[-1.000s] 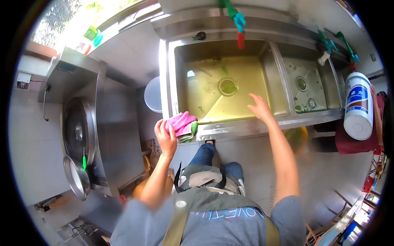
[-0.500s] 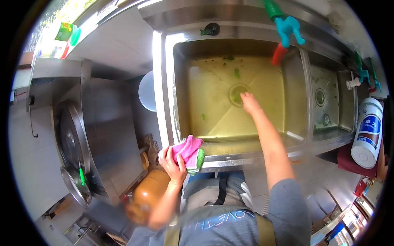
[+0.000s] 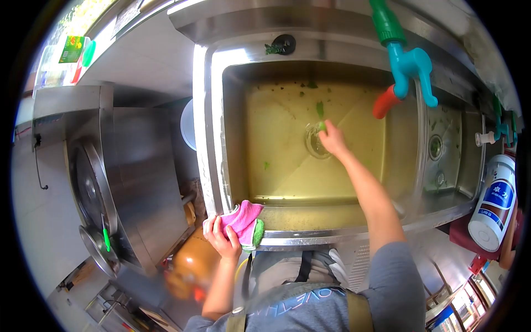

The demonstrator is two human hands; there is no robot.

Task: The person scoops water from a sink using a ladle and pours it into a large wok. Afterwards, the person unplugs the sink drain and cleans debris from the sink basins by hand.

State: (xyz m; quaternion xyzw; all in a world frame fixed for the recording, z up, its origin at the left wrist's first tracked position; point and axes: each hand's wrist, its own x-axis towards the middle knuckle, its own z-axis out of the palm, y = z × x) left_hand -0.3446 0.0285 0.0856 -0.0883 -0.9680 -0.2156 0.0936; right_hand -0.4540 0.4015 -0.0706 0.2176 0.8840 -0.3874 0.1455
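Note:
My left hand is closed on a pink cloth at the front left corner of the sink rim. A green cloth lies bunched against the pink one. Over the drain of the large steel sink, my right hand reaches down with its fingers pinched. A bit of green leaf shows at those fingertips. Shallow yellowish water seems to cover the sink floor. Just beyond the hand floats a longer green leaf, and darker scraps are scattered toward the back wall.
A teal tap with a red spout overhangs the sink's back right. Right of it is a smaller basin. A black drain stopper sits on the back ledge. Beside the basin stands a white bucket; an orange gas cylinder is at left.
The green matter seen in the drain is gone from it, and green now shows at my right fingertips. My view has shifted slightly. The left hand stays on the pink cloth.

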